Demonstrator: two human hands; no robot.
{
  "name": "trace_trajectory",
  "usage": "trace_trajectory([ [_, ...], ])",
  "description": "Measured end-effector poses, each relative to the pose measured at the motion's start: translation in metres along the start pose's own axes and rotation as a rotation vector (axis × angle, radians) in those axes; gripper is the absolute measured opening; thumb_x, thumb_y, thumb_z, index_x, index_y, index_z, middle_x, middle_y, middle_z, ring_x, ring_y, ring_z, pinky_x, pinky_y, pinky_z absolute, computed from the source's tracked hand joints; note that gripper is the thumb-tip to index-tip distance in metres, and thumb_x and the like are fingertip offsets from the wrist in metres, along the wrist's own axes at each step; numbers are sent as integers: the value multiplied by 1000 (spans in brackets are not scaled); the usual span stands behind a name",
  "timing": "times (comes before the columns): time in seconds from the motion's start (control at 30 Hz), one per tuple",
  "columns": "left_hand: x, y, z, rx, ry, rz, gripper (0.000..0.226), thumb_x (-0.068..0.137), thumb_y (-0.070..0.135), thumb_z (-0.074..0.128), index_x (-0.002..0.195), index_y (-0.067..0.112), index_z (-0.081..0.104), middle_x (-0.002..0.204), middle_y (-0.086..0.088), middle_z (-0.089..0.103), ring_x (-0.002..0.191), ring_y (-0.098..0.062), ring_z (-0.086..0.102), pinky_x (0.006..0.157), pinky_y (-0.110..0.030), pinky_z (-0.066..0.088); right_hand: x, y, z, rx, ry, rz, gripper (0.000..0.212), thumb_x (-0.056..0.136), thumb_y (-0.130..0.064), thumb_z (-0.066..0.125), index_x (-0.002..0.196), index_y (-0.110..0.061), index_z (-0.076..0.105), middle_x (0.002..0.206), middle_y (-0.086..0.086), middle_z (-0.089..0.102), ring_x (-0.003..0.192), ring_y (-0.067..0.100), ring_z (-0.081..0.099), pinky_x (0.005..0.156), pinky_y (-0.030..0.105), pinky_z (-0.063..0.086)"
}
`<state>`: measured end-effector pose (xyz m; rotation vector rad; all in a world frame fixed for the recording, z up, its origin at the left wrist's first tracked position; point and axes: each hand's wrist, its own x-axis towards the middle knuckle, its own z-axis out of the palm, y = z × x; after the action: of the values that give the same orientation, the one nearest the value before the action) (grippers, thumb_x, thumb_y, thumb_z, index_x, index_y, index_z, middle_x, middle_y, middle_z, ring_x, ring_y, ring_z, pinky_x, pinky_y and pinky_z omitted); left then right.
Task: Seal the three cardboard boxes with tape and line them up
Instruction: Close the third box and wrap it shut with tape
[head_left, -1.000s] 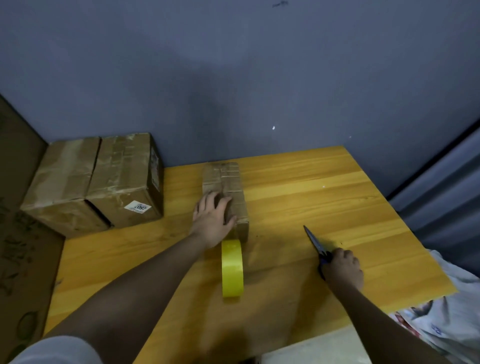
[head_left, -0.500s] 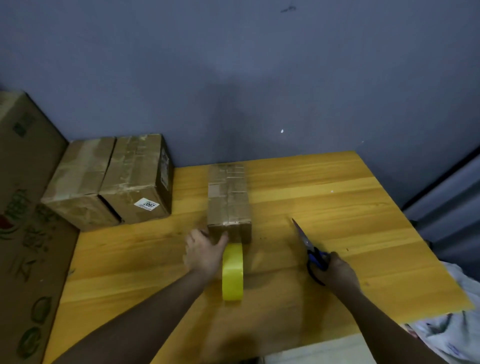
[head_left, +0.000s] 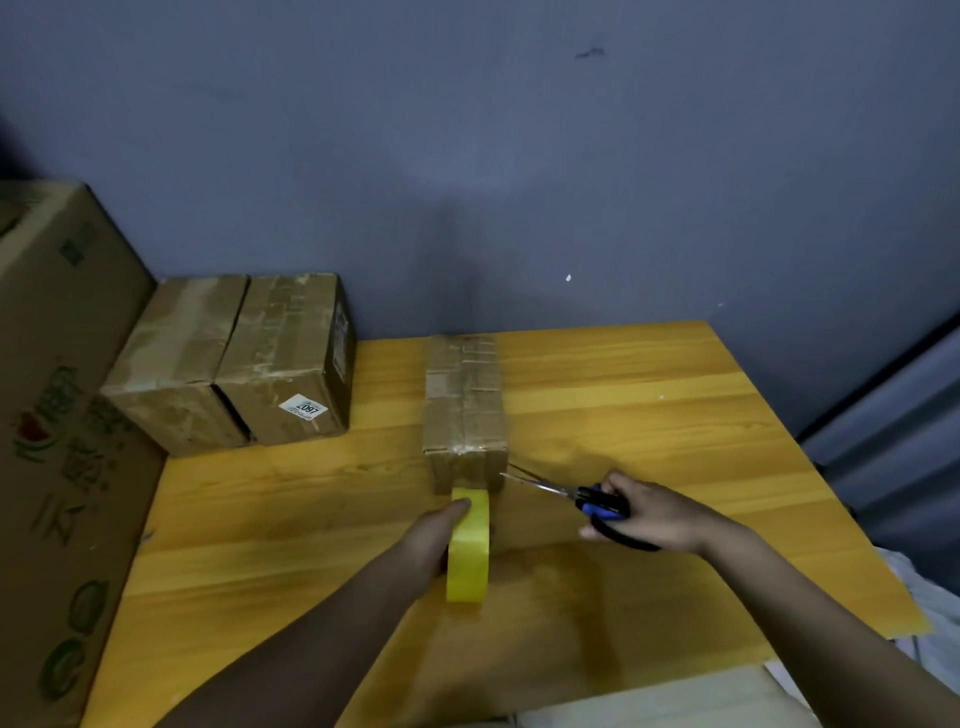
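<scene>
Now, scissors meet the tape at the small box

Your left hand grips the yellow tape roll, standing on edge on the wooden bench just before the near end of the small cardboard box. Your right hand holds the blue-handled scissors, blades parted, tips beside the box's near right corner. Whether a strip of tape runs from roll to box cannot be told. Two larger taped boxes, one touching the other, sit at the bench's far left against the wall. A big printed carton stands left of the bench.
</scene>
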<state>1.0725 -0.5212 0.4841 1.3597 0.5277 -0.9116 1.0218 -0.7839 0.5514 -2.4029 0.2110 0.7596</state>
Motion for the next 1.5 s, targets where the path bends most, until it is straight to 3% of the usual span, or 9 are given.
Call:
trace_trajectory([
  [0.27, -7, -7, -1, 53, 13, 44, 32, 98, 31, 48, 100, 6, 68, 91, -12, 74, 87, -29, 66, 88, -40, 51, 27, -33, 1, -189, -109, 25, 50, 67, -77, 61, 91, -37, 42, 95, -11, 56, 87, 11, 55, 72, 30, 42],
  [0.47, -11, -6, -1, 52, 13, 51, 30, 97, 28, 49, 102, 4, 66, 76, -7, 74, 78, -26, 66, 77, -34, 52, 44, -47, 4, -155, -195, -2, 48, 68, -73, 66, 92, -36, 47, 98, -10, 57, 93, 13, 55, 76, 29, 43],
  [0.7, -19, -2, -3, 66, 7, 38, 29, 97, 27, 48, 94, 6, 67, 101, -18, 71, 94, -34, 64, 93, -46, 49, 61, -58, 0, -305, -146, -63, 45, 67, -72, 67, 85, -32, 53, 86, -8, 58, 82, 13, 55, 66, 29, 40],
  [0.93, -14, -5, -6, 68, -1, 38, 27, 95, 30, 49, 95, 8, 65, 97, -16, 72, 95, -35, 65, 95, -52, 49, 67, -58, -7, -435, -53, -116, 48, 67, -66, 72, 86, -23, 66, 87, 1, 66, 75, 15, 56, 59, 28, 35],
  [1.03, -10, -8, -10, 90, 21, 29, 50, 77, 46, 58, 110, 9, 59, 109, -20, 67, 100, -38, 63, 93, -54, 50, 68, -55, -8, -437, -32, -120, 48, 66, -68, 71, 82, -23, 65, 83, 2, 67, 71, 15, 56, 57, 28, 36],
  [1.13, -15, -10, -15, 76, 1, 23, 50, 83, 44, 56, 119, 9, 56, 106, -21, 66, 90, -34, 64, 90, -47, 51, 64, -57, -6, -414, -18, -119, 46, 68, -70, 68, 80, -26, 61, 75, -4, 61, 69, 13, 54, 56, 29, 34],
  [1.23, -16, -10, -19, 61, -51, 53, 30, 94, 35, 53, 104, 7, 59, 82, -16, 68, 72, -29, 64, 84, -45, 53, 58, -59, 0, -400, -58, -102, 44, 72, -73, 62, 82, -30, 56, 79, -5, 59, 73, 12, 54, 59, 29, 35],
  [1.37, -23, -4, -22, 163, -83, 188, 24, 91, 36, 60, 86, 13, 61, 78, -9, 66, 51, -10, 65, 52, -19, 53, 54, -53, 13, -378, -122, -46, 45, 73, -77, 56, 85, -33, 54, 83, -7, 58, 79, 13, 56, 62, 30, 38],
  [1.5, -29, -2, -24, 342, -142, 236, 30, 87, 37, 65, 102, 11, 63, 86, -7, 68, 57, -7, 66, 54, -18, 52, 49, -38, 31, -206, -90, -13, 62, 58, -87, 53, 86, -32, 57, 86, -6, 62, 82, 15, 60, 66, 30, 41],
])
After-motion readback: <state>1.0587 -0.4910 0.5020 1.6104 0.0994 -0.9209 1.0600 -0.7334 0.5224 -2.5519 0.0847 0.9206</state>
